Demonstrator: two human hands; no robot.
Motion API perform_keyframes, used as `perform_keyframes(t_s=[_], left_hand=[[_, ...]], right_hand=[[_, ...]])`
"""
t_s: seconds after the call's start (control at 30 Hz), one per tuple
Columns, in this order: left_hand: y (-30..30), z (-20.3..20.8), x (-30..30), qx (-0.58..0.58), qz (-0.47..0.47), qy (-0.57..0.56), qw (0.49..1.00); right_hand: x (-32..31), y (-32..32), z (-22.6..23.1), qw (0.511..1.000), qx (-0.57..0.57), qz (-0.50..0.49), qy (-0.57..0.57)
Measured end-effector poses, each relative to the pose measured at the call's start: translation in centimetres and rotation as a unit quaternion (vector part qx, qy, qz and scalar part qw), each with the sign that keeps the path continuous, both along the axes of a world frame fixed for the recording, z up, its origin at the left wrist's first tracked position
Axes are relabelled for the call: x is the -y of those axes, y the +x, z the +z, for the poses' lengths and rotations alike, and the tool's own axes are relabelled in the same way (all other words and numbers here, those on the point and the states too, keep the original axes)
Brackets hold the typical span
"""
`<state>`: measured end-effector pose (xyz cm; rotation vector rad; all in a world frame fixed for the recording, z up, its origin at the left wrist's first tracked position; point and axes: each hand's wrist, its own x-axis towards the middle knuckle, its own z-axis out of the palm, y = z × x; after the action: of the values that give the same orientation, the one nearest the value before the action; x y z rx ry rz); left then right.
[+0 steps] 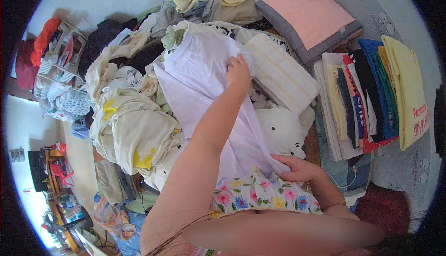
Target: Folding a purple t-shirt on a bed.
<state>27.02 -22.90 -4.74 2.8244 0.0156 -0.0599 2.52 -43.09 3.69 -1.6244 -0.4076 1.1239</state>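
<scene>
A pale lavender-white garment (204,70) lies stretched over the pile in front of me, its near end on my lap. I cannot make out its exact kind. My left hand (239,74) reaches across to its far right edge, the bent fingers closed on the cloth. Nearer my body on the right, my right hand (297,168) pinches the garment's near right edge between thumb and fingers. Just beyond that edge lie a white plush toy (281,128) and a folded cream striped cloth (281,72).
Heaped clothes (134,121) lie to the left. On the right stands a row of folded clothes (357,103), with a yellow folded shirt (404,93) at its end. A pink and grey cushion (306,17) lies far right. White baskets (62,58) stand far left.
</scene>
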Motion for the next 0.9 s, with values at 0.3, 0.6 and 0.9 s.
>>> perform_keyframes(t_s=[0.3, 0.6, 0.9], left_hand=[[1.1, 3.9, -2.8, 0.080, -0.102, -0.015, 0.991], [-2.7, 3.0, -12.5, 0.040, 0.252, -0.799, 0.544], [-5.5, -1.2, -18.7, 0.182, 0.292, -0.733, 0.587]], right_hand=[[-1.0, -0.5, 0.6, 0.999, 0.042, 0.008, -0.027], [-3.5, -0.2, -0.1, 0.999, 0.024, 0.038, -0.026], [-5.0, 0.3, 1.2, 0.991, 0.036, 0.103, -0.075]])
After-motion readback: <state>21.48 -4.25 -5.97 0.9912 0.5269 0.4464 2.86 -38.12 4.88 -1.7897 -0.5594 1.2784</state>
